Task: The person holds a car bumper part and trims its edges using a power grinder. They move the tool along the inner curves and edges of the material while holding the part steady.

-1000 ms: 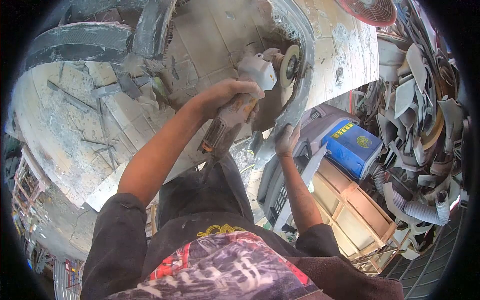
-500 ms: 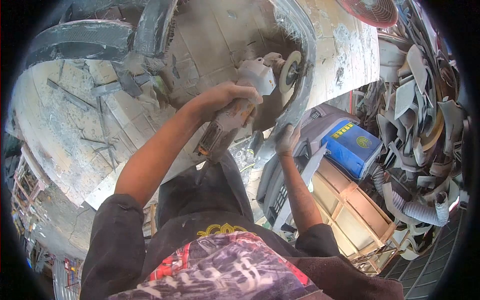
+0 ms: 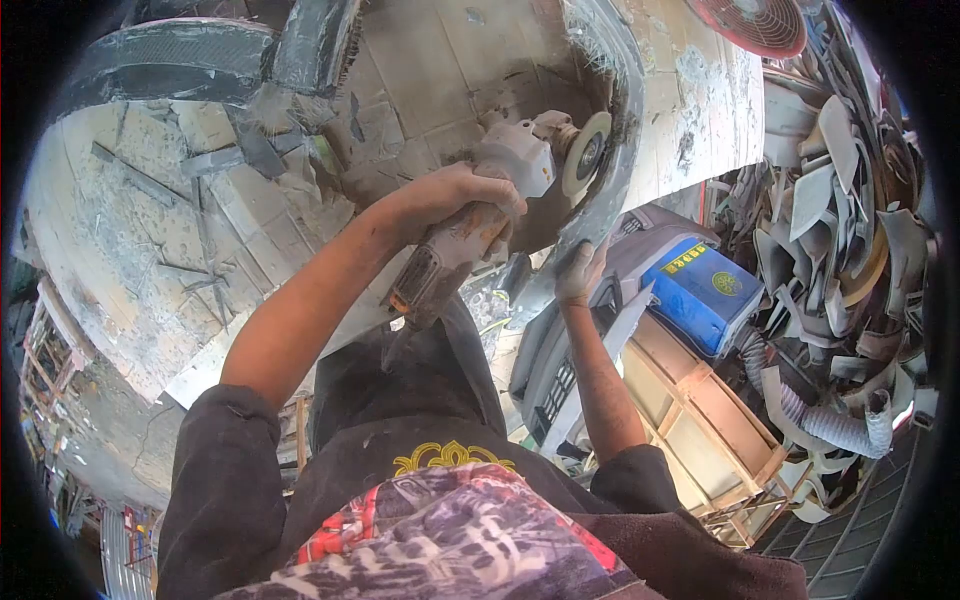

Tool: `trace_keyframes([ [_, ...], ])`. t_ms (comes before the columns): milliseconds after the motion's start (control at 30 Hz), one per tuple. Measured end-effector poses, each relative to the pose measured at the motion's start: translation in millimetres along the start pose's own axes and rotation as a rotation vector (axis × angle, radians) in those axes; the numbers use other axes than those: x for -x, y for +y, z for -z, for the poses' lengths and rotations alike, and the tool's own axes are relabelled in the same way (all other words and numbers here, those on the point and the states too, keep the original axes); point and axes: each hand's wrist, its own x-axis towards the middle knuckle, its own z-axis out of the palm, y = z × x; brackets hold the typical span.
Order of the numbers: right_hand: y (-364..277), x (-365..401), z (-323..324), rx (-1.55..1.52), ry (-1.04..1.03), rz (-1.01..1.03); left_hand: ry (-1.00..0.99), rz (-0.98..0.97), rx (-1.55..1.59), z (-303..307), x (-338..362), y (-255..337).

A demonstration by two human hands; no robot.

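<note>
My left hand [image 3: 465,198] is wrapped round the body of a dusty angle grinder [image 3: 452,250], with the grinder's cord end toward my waist. Its round disc [image 3: 586,154] stands at the inner edge of a curved grey strip [image 3: 622,150] with frayed fibres along its upper stretch. Lower down on that same strip, my right hand [image 3: 580,272] grips the near end, fingers closed about it. The strip lies over a worktable [image 3: 712,130] coated in pale dust.
Dark offcuts [image 3: 140,175] and a black curved piece [image 3: 165,62] lie on the table's left part. At the right are a blue box [image 3: 703,293] with a ribbed hose [image 3: 835,425], a wooden crate [image 3: 695,430], heaped grey panels [image 3: 835,200] and a red-rimmed fan [image 3: 760,22].
The grinder has shifted slightly, its disc now a little lower and to the right along the strip. My right hand keeps its hold on the strip's near end.
</note>
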Motion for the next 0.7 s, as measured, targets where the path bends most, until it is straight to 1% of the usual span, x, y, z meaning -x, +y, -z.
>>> trace_keyframes([
  [100,1,2,2,-0.007,-0.020,-0.048,-0.008,0.023,0.018,0,2,-1],
  [233,-1,1,2,0.024,-0.020,-0.031,-0.046,0.030,0.001,2,6,-1],
  [300,11,4,2,0.013,-0.032,-0.039,-0.045,0.018,0.004,2,8,-2],
  [367,18,6,-1,0.113,0.024,0.009,-0.029,0.034,0.000,2,12,-2],
  [433,21,6,1,0.072,-0.001,-0.001,-0.012,0.048,-0.002,4,12,-4],
  [500,8,3,1,0.031,-0.028,-0.009,-0.003,-0.017,-0.143,11,9,-8],
  [567,-6,2,3,-0.028,-0.039,-0.051,-0.025,-0.012,-0.117,15,14,-7],
  [633,-2,3,6,-0.031,-0.053,-0.051,-0.051,-0.008,-0.094,17,20,-7],
  [700,13,8,7,-0.041,-0.075,-0.046,-0.008,0.011,0.024,20,30,-12],
])
